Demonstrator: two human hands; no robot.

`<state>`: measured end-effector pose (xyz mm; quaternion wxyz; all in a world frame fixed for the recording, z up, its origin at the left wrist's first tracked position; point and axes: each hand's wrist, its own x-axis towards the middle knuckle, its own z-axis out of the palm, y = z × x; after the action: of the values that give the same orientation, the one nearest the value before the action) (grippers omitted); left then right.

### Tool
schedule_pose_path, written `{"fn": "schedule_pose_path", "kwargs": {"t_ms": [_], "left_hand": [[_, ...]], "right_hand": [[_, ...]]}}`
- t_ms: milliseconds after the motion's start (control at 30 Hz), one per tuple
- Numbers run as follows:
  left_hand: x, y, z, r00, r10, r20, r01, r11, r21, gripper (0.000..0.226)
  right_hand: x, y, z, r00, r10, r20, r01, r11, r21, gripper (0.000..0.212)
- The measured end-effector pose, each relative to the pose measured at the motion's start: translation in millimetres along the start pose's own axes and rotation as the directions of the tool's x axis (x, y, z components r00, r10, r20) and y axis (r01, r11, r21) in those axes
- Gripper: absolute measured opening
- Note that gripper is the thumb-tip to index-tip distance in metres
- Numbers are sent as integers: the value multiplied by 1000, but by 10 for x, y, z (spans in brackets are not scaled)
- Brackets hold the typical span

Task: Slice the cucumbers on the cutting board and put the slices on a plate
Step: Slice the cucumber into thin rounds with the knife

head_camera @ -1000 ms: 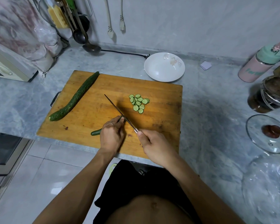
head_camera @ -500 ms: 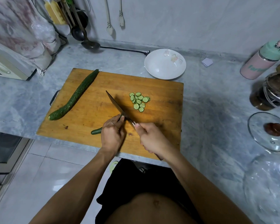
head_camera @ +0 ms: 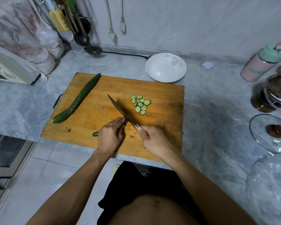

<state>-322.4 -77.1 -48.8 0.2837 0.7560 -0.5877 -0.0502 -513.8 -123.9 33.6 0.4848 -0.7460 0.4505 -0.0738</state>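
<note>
A wooden cutting board (head_camera: 161, 124) lies on the grey counter. My left hand (head_camera: 109, 137) grips a short cucumber piece (head_camera: 95, 133) near the board's front edge; only its dark green end shows left of the hand. My right hand (head_camera: 152, 140) holds the handle of a knife (head_camera: 120, 110), whose blade slants up-left and meets the cucumber at my left fingertips. A pile of several pale green slices (head_camera: 140, 104) sits right of the blade. A whole long cucumber (head_camera: 78, 99) lies along the board's left side. A white plate (head_camera: 156, 73) stands just behind the board.
A pink and green bottle (head_camera: 264, 62), a dark glass jar (head_camera: 271, 95) and a glass lid (head_camera: 272, 133) stand at the right. Ladles (head_camera: 92, 49), a cable and a cream appliance (head_camera: 8, 70) occupy the back left. The counter's front edge runs just below the board.
The knife blade has tilted and dropped against the cucumber at my left fingertips; my right hand moved slightly left and forward. The slice pile and whole cucumber have stayed put.
</note>
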Motion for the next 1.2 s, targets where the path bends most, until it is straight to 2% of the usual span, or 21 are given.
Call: {"fn": "schedule_pose_path", "kwargs": {"t_ms": [233, 433, 733, 933, 1033, 1200], "left_hand": [[-65, 19, 91, 998, -48, -40, 46, 997, -54, 28], [-50, 22, 145, 996, -87, -36, 86, 996, -37, 27], [-52, -9, 179, 997, -75, -22, 74, 996, -49, 28], [-51, -6, 206, 995, -36, -89, 27, 995, -92, 25], [-53, -6, 227, 993, -14, -117, 4, 997, -82, 25], [-68, -7, 245, 994, -74, -80, 67, 994, -84, 28]], "right_hand": [[-66, 61, -158, 999, -31, 5, 31, 999, 13, 41], [-154, -21, -65, 996, -84, 12, 84, 996, 11, 41], [-183, -33, -89, 994, -103, 27, 102, 994, 39, 49], [-90, -77, -111, 996, -68, 63, 65, 997, 50, 53], [26, -105, -55, 997, -36, 72, 31, 997, 67, 47], [125, -94, 49, 999, -30, 39, 29, 999, 37, 42]]}}
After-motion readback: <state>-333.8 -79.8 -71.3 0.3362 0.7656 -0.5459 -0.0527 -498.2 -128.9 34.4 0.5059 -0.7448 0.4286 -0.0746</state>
